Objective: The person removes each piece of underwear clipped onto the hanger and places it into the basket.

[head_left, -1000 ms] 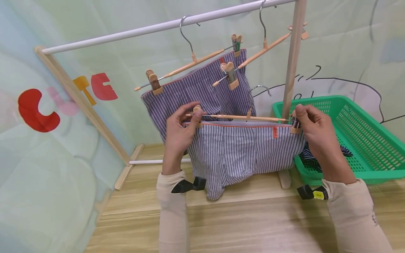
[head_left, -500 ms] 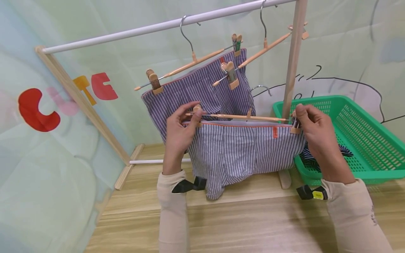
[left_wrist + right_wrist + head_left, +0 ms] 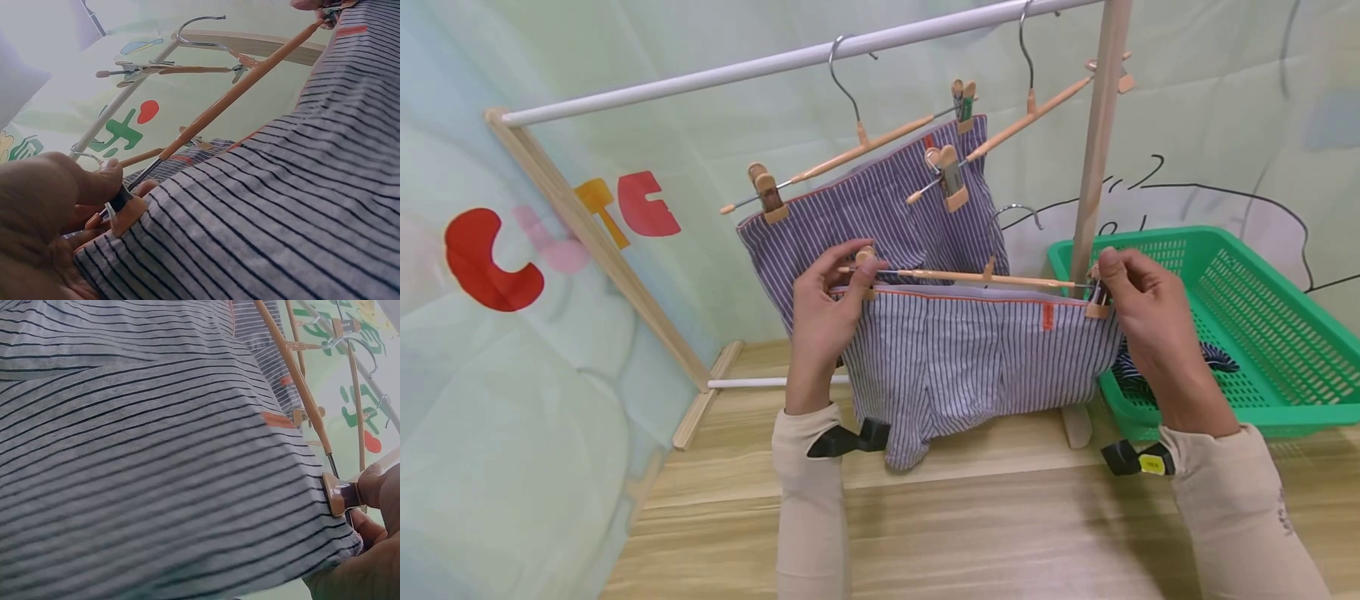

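Light striped shorts (image 3: 962, 358) with an orange-edged waistband hang from a clip hanger (image 3: 955, 276) between my hands. My left hand (image 3: 826, 321) pinches the clip (image 3: 128, 215) at the left end of the hanger, which bites the waistband corner. At the other end, my right hand (image 3: 1157, 321) pinches the right clip (image 3: 340, 495), also on the waistband. The hanger's metal hook (image 3: 200, 34) points up and away, off the rail. Darker striped shorts (image 3: 857, 208) hang behind on another clip hanger (image 3: 861, 150).
A white rail (image 3: 715, 77) on a wooden frame (image 3: 602, 250) spans the back. A bare clip hanger (image 3: 1026, 121) hangs from it at right. The green basket (image 3: 1262, 415) at right holds dark striped cloth (image 3: 1217, 357). Everything stands on a wood-grain table (image 3: 970, 525).
Hardly anything differs. The light shorts and hanger have shifted very slightly left, with both hands keeping their pinch on the clips.
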The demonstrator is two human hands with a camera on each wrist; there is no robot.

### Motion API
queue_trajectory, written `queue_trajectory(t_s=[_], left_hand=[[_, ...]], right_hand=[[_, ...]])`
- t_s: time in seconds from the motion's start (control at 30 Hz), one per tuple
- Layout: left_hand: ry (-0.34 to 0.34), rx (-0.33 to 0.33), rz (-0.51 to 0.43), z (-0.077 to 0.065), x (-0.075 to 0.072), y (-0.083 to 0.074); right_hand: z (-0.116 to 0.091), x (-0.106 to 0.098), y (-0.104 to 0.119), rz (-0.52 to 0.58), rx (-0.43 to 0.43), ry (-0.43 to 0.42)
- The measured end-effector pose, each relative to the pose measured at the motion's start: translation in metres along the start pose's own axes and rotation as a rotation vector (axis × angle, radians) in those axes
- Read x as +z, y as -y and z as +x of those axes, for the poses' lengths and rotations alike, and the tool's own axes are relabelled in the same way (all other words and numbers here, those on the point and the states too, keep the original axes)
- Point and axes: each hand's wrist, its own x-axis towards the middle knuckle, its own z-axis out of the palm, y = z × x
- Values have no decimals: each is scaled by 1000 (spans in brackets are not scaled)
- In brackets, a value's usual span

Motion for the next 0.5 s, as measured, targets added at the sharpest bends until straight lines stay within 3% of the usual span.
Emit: queue_trajectory(t_s=[0.13, 0.43, 0.5], left_hand=[[-3, -5, -5, 0, 0, -1], [4, -20, 18, 0, 2, -1], [7, -26, 30, -2, 3, -9]], right_hand=[[-1, 0, 0, 12, -10, -8], [-1, -1, -1, 191, -36, 24], [-1, -1, -1, 210, -29, 27]])
